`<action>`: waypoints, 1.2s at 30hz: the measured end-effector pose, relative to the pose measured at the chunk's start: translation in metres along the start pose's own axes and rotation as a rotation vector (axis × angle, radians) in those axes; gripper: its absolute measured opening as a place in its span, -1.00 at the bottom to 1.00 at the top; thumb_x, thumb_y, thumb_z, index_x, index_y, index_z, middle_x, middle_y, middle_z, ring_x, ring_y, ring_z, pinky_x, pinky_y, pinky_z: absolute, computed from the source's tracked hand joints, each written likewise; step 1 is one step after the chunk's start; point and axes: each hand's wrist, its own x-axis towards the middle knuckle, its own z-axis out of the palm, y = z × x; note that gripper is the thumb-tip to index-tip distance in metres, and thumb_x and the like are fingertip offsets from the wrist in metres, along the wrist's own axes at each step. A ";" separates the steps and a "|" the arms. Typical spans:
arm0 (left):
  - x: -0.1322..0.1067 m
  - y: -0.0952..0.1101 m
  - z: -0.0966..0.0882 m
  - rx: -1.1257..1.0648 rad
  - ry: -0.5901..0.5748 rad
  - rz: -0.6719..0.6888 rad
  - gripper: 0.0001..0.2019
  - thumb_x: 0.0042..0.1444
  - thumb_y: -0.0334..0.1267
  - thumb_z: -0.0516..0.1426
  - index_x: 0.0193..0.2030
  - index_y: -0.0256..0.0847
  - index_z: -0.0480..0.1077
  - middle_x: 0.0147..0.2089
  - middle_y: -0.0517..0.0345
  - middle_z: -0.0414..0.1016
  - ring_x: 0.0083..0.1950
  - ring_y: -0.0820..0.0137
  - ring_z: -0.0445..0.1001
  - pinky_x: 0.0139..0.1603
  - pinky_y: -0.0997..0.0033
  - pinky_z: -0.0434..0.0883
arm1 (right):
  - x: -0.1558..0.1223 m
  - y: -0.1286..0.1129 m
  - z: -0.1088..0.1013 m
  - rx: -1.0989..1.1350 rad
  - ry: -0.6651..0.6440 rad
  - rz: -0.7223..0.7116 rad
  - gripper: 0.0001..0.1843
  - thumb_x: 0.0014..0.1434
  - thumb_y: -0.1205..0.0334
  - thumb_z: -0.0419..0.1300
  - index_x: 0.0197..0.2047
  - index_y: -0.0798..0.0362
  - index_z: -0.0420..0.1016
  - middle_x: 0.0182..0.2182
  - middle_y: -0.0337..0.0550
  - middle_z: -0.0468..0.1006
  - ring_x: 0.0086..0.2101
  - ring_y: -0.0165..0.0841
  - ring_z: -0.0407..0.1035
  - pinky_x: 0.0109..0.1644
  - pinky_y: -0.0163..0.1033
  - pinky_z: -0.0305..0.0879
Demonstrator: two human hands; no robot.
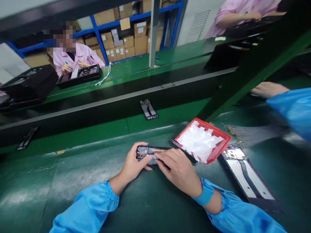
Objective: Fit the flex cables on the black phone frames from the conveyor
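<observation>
An opened phone body (143,151) with its circuit board showing lies crosswise over the green bench in front of me. My left hand (133,163) grips its left end, the thumb resting on the inner side. Over the phone's middle, the thumb and fingers of my right hand (178,168) are pinched together close to the left thumb. Whatever sits between those right fingertips is too small and covered to name. Part of the phone's right end is hidden under the right hand. A red tray (218,149) of white film pieces (200,139) stands just beyond the right hand.
Another opened phone body (245,174) lies right of the tray, near a bundle of thin cables (252,134). Two more phone bodies lie on the far strip (148,110), (27,138). A co-worker's blue sleeve (291,106) reaches in at right; people in pink work opposite.
</observation>
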 end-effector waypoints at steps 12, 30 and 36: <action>-0.003 -0.006 0.004 0.005 -0.020 0.020 -0.51 0.15 -0.02 0.37 0.12 -0.20 0.41 -0.11 0.10 0.49 -0.24 0.42 0.56 -0.37 0.44 0.69 | 0.002 -0.005 -0.002 -0.057 0.088 -0.022 -0.91 0.44 0.40 0.26 -0.01 0.11 0.52 -0.25 -0.07 0.61 -0.27 -0.19 0.40 -0.20 -0.08 0.23; 0.000 0.002 0.002 0.022 0.011 -0.003 -0.52 0.13 -0.01 0.37 0.09 -0.23 0.49 -0.12 0.07 0.54 -0.27 0.41 0.56 -0.44 0.48 0.66 | 0.002 -0.006 0.000 -0.087 0.060 -0.032 -0.88 0.46 0.40 0.20 0.03 0.11 0.48 -0.23 -0.07 0.61 -0.26 -0.20 0.41 -0.19 -0.07 0.23; -0.001 0.001 0.001 0.036 0.031 0.007 -0.47 0.09 0.02 0.38 0.10 -0.23 0.46 -0.11 0.07 0.54 -0.26 0.40 0.57 -0.44 0.43 0.68 | 0.002 -0.007 0.001 -0.072 0.033 -0.012 -0.83 0.48 0.41 0.15 0.09 0.10 0.47 -0.17 -0.06 0.61 -0.20 -0.18 0.44 -0.17 -0.06 0.23</action>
